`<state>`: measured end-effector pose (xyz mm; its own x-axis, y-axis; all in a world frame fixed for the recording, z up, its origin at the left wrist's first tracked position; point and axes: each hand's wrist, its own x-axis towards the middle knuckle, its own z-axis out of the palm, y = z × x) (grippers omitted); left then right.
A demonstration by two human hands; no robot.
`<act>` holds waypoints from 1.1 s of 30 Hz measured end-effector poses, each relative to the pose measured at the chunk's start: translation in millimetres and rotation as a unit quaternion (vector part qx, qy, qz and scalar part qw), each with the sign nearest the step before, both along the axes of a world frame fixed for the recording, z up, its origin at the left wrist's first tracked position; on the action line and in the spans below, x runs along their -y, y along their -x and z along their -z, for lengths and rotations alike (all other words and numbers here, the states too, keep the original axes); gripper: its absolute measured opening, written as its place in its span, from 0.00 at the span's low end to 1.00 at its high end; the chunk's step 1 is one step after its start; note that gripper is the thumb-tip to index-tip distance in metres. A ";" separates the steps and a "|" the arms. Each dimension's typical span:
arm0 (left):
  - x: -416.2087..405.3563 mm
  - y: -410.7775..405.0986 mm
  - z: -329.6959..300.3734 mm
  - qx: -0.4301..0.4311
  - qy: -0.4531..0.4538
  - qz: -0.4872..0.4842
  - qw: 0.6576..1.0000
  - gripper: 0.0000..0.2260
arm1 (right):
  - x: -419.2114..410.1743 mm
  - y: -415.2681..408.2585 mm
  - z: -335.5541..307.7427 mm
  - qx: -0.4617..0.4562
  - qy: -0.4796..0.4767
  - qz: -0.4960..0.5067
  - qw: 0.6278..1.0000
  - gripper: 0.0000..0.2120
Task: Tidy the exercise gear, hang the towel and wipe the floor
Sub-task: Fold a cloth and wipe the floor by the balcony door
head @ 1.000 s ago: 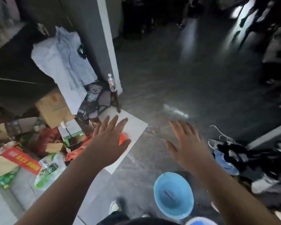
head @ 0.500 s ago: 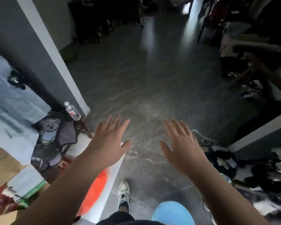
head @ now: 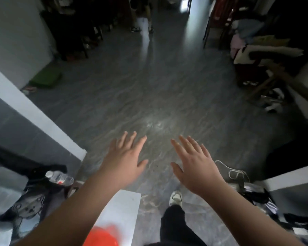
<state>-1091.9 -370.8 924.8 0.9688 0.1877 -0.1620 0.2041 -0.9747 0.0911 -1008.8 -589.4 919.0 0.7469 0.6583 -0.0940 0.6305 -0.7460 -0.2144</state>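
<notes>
My left hand (head: 124,157) and my right hand (head: 194,162) are stretched out in front of me, palms down, fingers spread, holding nothing. Below them lies a grey marbled floor (head: 149,89) with a bright reflection in its middle. At the lower left edge a pale blue towel (head: 0,197) shows only partly, blurred. My foot in a white shoe (head: 175,197) is stepping forward on the floor.
A wall corner with white trim (head: 34,114) stands at left, a water bottle (head: 59,178) and a bear-print garment (head: 30,208) beside it. A white board (head: 121,206) with an orange object (head: 103,237) lies below. Clothes pile (head: 256,197) at right, a cluttered chair (head: 256,55) upper right, a green mat (head: 44,79) far left.
The view has swung forward and up into the room. The blue bowl and the left clutter have dropped out of sight. Both hands stay open and empty.
</notes>
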 end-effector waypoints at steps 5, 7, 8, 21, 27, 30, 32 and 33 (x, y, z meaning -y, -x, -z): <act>-44.8 -121.3 12.9 0.013 -0.005 0.012 1.000 0.32 | -46.2 -126.7 10.9 0.012 -0.006 0.002 1.000 0.33; -66.0 -173.1 12.0 0.018 0.006 -0.020 1.000 0.32 | -67.2 -184.1 7.7 0.018 0.000 -0.009 1.000 0.33; -76.6 -197.4 9.8 0.016 0.013 -0.038 0.999 0.32 | -79.3 -212.0 3.8 0.021 0.003 -0.016 1.000 0.34; -301.5 -391.0 21.9 0.013 -0.002 -0.181 0.983 0.32 | -330.0 -455.3 4.0 0.023 0.009 -0.135 0.991 0.33; -460.0 -487.1 23.8 0.017 0.018 -0.199 0.980 0.33 | -492.9 -552.2 4.6 0.018 0.000 -0.134 0.991 0.32; -539.2 -535.1 11.5 0.009 0.004 -0.202 0.979 0.34 | -577.2 -596.6 -8.1 0.018 -0.010 -0.139 0.990 0.33; -584.9 -567.2 0.3 0.009 -0.007 -0.201 0.980 0.34 | -627.1 -626.9 -15.6 0.019 -0.014 -0.150 0.988 0.33; -604.9 -582.6 -5.3 0.012 -0.008 -0.202 0.979 0.34 | -648.6 -641.7 -17.9 0.020 -0.015 -0.152 0.988 0.33</act>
<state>-509.3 234.1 930.1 0.8183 0.5587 -0.1349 0.5714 -0.8162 0.0859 -367.1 59.1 936.8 0.5176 0.8544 -0.0458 0.8325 -0.5152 -0.2036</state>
